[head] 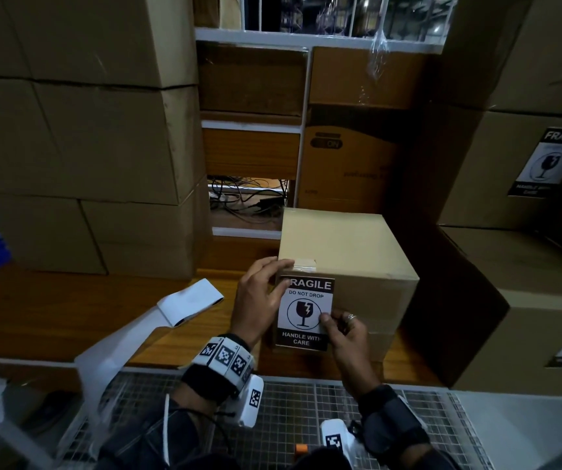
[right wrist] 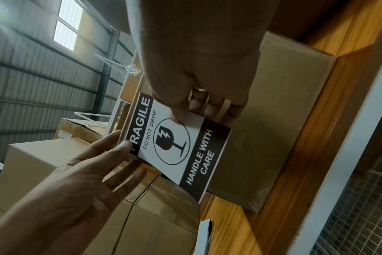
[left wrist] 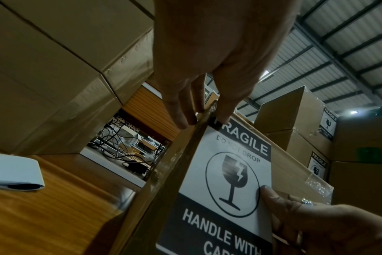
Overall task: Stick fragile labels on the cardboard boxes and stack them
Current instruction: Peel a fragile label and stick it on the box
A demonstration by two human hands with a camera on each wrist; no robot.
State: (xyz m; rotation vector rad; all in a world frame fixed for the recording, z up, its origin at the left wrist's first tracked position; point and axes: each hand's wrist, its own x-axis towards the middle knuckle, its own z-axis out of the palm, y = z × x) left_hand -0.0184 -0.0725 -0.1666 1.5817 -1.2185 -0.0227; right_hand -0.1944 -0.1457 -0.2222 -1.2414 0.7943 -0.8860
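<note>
A small sealed cardboard box [head: 351, 252] stands on the wooden table [head: 69, 317]. A black-and-white fragile label [head: 303, 313] lies against its near face, with its lower part standing off the cardboard in the right wrist view. My left hand [head: 283, 276] pinches the label's top left corner to the box's edge, thumb on the "F", fingers round the corner. My right hand [head: 332, 318] pinches the label's right edge between thumb and fingers. The left wrist view has the label [left wrist: 227, 172], the box [left wrist: 290, 172] and my left hand [left wrist: 204, 117]. Seen from the right wrist are the label [right wrist: 175, 143] and my right hand [right wrist: 192, 112].
White backing sheets [head: 191, 300] lie on the table left of the box. Tall stacks of plain boxes [head: 69, 130] fill the left. Boxes that bear fragile labels [head: 544, 164] are stacked at the right, close beside the small box. A wire-mesh surface [head: 306, 401] runs along the near edge.
</note>
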